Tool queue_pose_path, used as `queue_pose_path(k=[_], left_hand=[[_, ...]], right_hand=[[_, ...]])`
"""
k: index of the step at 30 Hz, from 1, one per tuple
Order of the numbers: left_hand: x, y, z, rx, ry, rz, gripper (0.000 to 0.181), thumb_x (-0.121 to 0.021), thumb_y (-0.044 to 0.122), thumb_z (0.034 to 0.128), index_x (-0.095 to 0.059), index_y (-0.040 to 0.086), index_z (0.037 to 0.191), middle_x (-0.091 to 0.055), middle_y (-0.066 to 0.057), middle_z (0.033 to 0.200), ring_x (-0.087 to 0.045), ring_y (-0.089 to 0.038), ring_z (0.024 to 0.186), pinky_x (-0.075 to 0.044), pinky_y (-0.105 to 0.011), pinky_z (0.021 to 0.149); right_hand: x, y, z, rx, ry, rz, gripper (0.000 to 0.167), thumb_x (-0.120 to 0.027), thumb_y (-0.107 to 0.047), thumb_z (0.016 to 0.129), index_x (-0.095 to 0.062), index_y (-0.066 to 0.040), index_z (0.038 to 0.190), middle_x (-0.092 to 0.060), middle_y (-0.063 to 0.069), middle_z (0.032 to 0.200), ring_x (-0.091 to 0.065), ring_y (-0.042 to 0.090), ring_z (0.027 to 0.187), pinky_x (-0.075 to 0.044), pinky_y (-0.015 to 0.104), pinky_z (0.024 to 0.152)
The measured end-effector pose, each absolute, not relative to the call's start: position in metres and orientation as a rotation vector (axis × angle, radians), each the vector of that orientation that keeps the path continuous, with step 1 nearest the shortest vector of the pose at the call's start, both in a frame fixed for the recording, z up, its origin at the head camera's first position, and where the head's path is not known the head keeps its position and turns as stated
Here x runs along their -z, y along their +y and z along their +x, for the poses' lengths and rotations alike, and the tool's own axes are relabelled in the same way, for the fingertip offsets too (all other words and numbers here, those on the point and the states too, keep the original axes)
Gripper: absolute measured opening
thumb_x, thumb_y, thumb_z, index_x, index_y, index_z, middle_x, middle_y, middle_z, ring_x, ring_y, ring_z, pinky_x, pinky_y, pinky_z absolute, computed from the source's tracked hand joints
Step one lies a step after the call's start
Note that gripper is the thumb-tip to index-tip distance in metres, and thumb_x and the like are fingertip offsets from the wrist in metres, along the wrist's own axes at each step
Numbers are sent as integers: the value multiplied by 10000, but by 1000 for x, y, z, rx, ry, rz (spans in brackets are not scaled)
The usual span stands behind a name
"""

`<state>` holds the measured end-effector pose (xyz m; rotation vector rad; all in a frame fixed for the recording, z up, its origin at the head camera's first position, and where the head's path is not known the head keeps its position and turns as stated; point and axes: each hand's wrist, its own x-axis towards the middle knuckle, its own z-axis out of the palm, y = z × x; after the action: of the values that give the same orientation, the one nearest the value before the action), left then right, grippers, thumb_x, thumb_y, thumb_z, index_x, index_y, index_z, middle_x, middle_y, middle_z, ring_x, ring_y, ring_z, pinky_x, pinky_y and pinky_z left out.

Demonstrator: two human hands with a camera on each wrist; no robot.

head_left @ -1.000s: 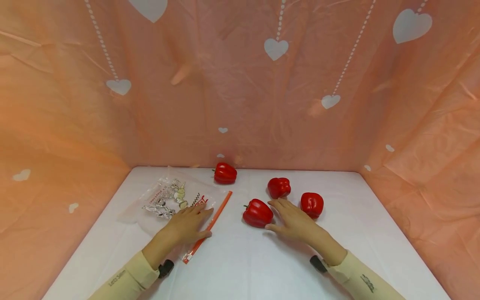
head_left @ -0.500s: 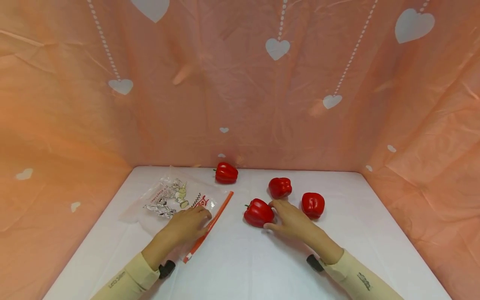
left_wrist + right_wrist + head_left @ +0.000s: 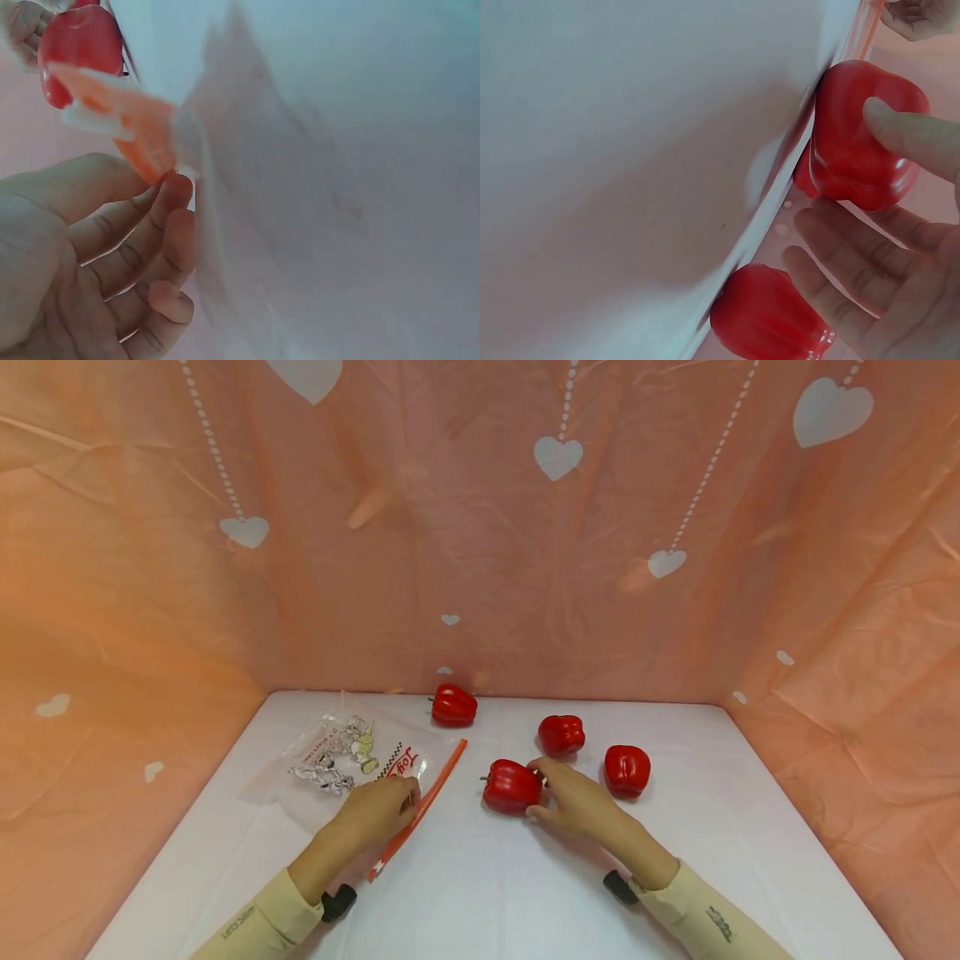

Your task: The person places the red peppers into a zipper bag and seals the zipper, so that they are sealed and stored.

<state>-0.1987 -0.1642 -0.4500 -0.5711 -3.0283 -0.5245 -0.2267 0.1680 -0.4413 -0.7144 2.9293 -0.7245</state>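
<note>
A clear plastic bag (image 3: 300, 777) with cartoon print and an orange zip edge (image 3: 450, 764) lies flat on the left of the white table. My left hand (image 3: 378, 810) pinches that edge between thumb and curled fingers; the left wrist view shows the orange strip (image 3: 146, 154) raised at the fingertips. Right of the bag, a red bell pepper (image 3: 512, 787) lies on its side, stem to the left. Around its right end my right hand (image 3: 577, 802) curls, and in the right wrist view the thumb touches the pepper (image 3: 862, 135) with the fingers around its other side.
Behind the bag's right corner lies another red pepper (image 3: 453, 706). Two more peppers, one (image 3: 561, 735) just beyond my right hand and one (image 3: 627, 770) to its right, rest on the white table (image 3: 712, 827). An orange curtain with hearts (image 3: 487, 543) surrounds the back and sides.
My left fingers have curled in and pinched the bag's edge. My right hand has closed around the near pepper, which has shifted slightly left.
</note>
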Motion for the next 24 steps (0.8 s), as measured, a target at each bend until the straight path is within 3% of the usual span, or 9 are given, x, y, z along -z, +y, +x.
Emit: queue_pose_path(k=[8,19,24], left_hand=[[446,-163,-197,628,-3016,-473,79,-794,144,972,-720,147,944,-618,82,748,-553,-85,680,-503,-305,605],[438,-162,-200,678,-2942,-437,95,-798,161,961,-715,150,917,-568,94,687,-510,-76,601,-431,-290,522],[435,-161,-201,670,-2915,-453,111,-808,167,956,-706,155,914,-569,105,688,-503,-71,598,-429,-285,526]], right_hand=[[442,166,-226,790,2915,-776,632,-904,-184,866,-600,-98,1413,-679,77,1340,-671,268,1173,-592,485,983],[442,161,-225,882,2920,-909,559,-879,-165,896,-629,-83,1390,-686,36,1256,-668,234,1074,-599,376,883],[440,156,-225,973,2871,-930,555,-881,-181,899,-634,-82,1386,-692,24,1237,-661,218,1052,-607,385,861]])
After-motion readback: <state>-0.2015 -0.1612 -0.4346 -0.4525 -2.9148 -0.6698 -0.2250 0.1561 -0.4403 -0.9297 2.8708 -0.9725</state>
